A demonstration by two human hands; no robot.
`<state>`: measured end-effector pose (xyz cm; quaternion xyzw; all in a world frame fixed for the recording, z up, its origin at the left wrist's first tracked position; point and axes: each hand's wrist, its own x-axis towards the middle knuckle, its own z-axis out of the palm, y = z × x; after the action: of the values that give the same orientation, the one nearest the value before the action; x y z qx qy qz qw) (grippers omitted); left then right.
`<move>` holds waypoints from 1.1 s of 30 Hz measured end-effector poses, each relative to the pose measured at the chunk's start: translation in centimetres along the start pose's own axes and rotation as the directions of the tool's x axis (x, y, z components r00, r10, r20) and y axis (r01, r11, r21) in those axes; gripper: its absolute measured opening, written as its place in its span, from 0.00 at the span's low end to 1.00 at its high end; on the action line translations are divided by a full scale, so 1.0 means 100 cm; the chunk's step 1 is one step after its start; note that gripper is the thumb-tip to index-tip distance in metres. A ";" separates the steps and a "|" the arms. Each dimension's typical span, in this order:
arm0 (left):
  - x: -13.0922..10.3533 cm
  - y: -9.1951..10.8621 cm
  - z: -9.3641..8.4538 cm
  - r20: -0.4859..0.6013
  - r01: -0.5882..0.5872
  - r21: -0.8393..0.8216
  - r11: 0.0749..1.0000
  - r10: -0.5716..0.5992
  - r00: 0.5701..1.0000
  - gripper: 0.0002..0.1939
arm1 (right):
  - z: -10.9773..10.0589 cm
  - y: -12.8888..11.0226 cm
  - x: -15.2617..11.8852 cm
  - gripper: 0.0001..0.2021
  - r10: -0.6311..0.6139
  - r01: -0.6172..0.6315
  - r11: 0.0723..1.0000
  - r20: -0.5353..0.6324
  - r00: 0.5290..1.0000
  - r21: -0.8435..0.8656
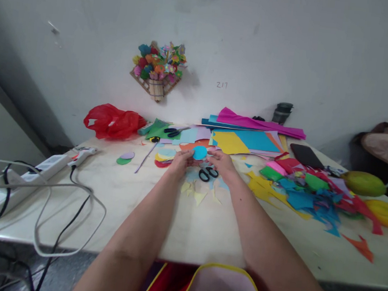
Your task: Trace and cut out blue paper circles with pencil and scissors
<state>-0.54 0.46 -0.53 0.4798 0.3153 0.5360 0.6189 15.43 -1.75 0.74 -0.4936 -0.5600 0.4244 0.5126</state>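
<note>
A bright blue paper circle (199,153) is held up between my two hands above the table. My left hand (181,160) pinches its left edge, and the fingertips of my right hand (222,162) close on its right edge. Just below lie scissors with black handles (208,173); their blades are hard to make out. Pale yellow paper scraps (195,195) are scattered nearer to me. Left of my left hand sits a loose pile of coloured paper circles (163,157). Behind the blue circle, orange paper (191,145) lies partly hidden.
Coloured sheets (247,141) and a second pair of scissors (173,132) lie at the back. Cut scraps (313,201), a dark phone-like slab (306,156) and yellow-green fruit (365,183) are on the right. A power strip (17,190) with cables occupies the left, near a red bag (112,122).
</note>
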 end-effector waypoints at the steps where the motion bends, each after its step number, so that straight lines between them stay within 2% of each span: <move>1: 0.000 0.000 0.000 0.006 0.002 0.004 1.000 -0.002 1.000 0.12 | 0.000 0.001 0.001 0.17 -0.006 0.006 1.000 -0.002 1.000 0.004; 6: -0.003 0.000 0.002 0.032 0.017 0.047 0.999 -0.018 0.999 0.12 | 0.001 0.002 -0.001 0.27 -0.128 0.127 0.990 0.013 0.992 0.058; 8: -0.003 -0.001 0.002 0.050 0.029 0.066 0.997 -0.032 0.998 0.12 | 0.001 0.001 -0.002 0.25 -0.163 0.162 0.986 0.024 0.986 0.048; 10: -0.001 -0.002 0.002 0.066 0.043 0.080 0.996 -0.048 0.997 0.12 | 0.002 0.001 -0.002 0.18 -0.168 0.168 0.986 0.020 0.986 0.025; 13: 0.001 -0.003 0.001 0.067 0.069 0.101 0.992 -0.076 0.995 0.17 | 0.004 0.002 0.000 0.11 -0.152 0.153 0.988 -0.028 0.988 0.028; 17: 0.003 -0.001 0.000 0.089 0.095 0.091 0.991 -0.103 0.991 0.22 | 0.006 0.007 0.003 0.13 -0.147 0.154 0.986 -0.109 0.983 0.056; 20: 0.001 0.003 0.000 0.133 0.098 0.039 0.994 -0.103 0.986 0.18 | 0.007 0.009 0.005 0.14 -0.137 0.149 0.986 -0.149 0.979 0.073; 23: -0.002 0.004 0.001 0.124 0.089 0.046 0.995 -0.094 0.988 0.14 | 0.008 0.008 0.004 0.14 -0.131 0.147 0.985 -0.166 0.977 0.089; 27: 0.000 0.002 0.003 0.018 0.028 0.154 0.988 -0.032 0.999 0.11 | 0.010 0.004 0.002 0.13 -0.095 0.105 0.992 -0.130 0.987 0.075; 29: 0.004 0.001 0.001 -0.084 -0.022 0.224 0.974 0.042 0.996 0.10 | 0.010 0.003 0.002 0.12 -0.065 0.075 0.994 -0.128 0.990 0.079; 31: 0.008 0.003 -0.004 -0.222 -0.091 0.335 0.938 0.173 0.960 0.08 | 0.010 0.003 0.002 0.11 -0.045 0.059 0.994 -0.143 0.989 0.090; 33: 0.011 0.007 -0.012 -0.357 -0.098 0.527 0.844 0.325 0.876 0.07 | 0.009 0.004 0.003 0.10 -0.029 0.045 0.995 -0.171 0.985 0.090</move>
<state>-1.64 1.82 -0.17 0.5231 0.5144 0.5968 0.3250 14.54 -1.33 0.29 -0.4928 -0.5028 0.3971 0.5888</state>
